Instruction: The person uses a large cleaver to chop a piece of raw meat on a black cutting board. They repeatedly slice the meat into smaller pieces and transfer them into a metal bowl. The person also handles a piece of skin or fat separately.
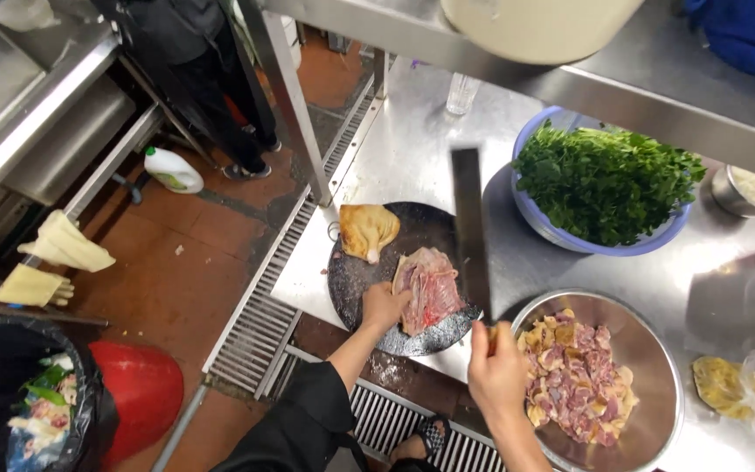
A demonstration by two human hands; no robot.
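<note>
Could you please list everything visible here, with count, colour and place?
chicken carcass: one, pink, on chopping block
chopping block: one, dark, round, counter edge
chicken piece: one, yellow, block's far side
steel bowl: one, silver, holding chopped meat, right
basin of greens: one, blue, behind
bin: one, black, floor left
bottle: one, white, floor
cleaver: one, steel, raised over block
left hand: on the carcass
right hand: gripping the cleaver

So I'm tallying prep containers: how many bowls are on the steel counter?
2. A blue plastic bowl of leafy greens sits at the back right; a round steel bowl of chopped meat sits nearer, by the right hand. Others may be hidden under the shelf.
</note>
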